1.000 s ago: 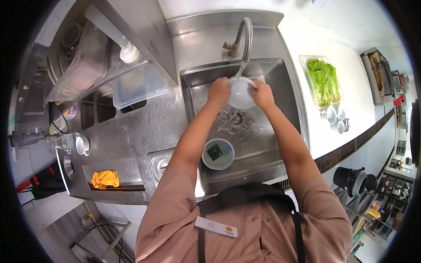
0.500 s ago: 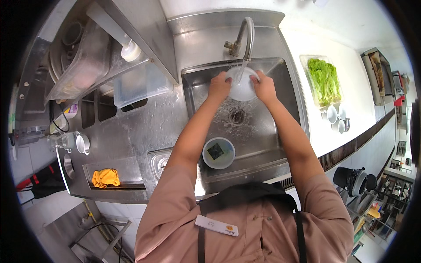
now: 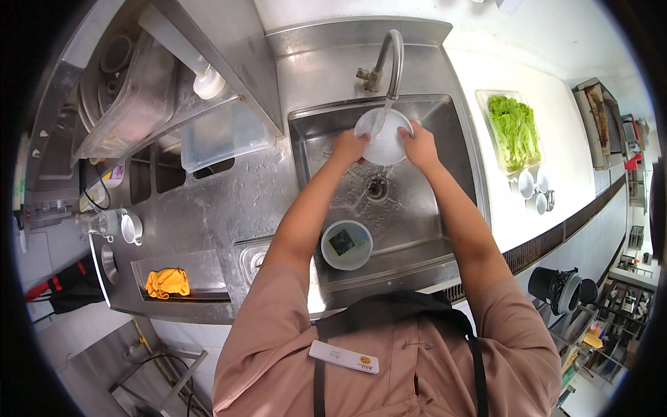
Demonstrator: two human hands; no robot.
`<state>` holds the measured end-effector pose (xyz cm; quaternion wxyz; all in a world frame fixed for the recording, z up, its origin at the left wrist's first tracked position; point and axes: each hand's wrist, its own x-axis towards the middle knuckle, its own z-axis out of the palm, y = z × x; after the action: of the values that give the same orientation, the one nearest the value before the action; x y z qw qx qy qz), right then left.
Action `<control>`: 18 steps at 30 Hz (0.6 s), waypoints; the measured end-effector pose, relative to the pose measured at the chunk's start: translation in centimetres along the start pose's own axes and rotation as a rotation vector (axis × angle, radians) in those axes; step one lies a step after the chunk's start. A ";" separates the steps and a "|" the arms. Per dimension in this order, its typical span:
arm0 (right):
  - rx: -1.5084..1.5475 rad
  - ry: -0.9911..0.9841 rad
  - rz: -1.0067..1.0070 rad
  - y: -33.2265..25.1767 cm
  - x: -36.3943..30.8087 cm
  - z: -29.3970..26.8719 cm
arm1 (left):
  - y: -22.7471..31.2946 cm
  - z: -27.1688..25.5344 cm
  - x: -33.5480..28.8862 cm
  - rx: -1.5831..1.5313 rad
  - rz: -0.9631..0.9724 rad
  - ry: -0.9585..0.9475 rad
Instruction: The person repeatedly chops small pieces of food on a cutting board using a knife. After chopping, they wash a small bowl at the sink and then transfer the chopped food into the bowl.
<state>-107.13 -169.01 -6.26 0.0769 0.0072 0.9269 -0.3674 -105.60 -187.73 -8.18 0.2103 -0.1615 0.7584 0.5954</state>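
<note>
Hands (image 3: 384,147) round white bowl (image 3: 384,135), underside hidden

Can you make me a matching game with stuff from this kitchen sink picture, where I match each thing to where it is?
Things:
1. white plate
2. yellow cloth
3. green lettuce
4. small bowl with a sponge

Places:
A. in a clear tray on the white counter, right of the sink
B. held by both hands under the tap
C. on the sink floor, near the front edge
D. in a shallow steel tray, left of the sink

Pairs: 1-B, 2-D, 3-A, 4-C
</note>
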 end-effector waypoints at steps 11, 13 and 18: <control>-0.337 -0.092 -0.385 -1.9 -0.2 -1.4 | 0.4 -0.1 0.5 0.788 0.758 0.252; -0.250 -0.030 -0.343 -1.2 0.2 -1.4 | -0.3 -0.3 1.1 0.475 0.598 0.246; 0.325 -0.070 0.228 -1.9 -0.9 -0.9 | 2.0 -0.5 -2.1 -0.067 0.063 0.004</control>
<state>-106.53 -169.80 -4.21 0.1480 0.1117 0.8452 -0.5013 -104.85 -187.75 -5.30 0.1842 -0.1455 0.7432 0.6265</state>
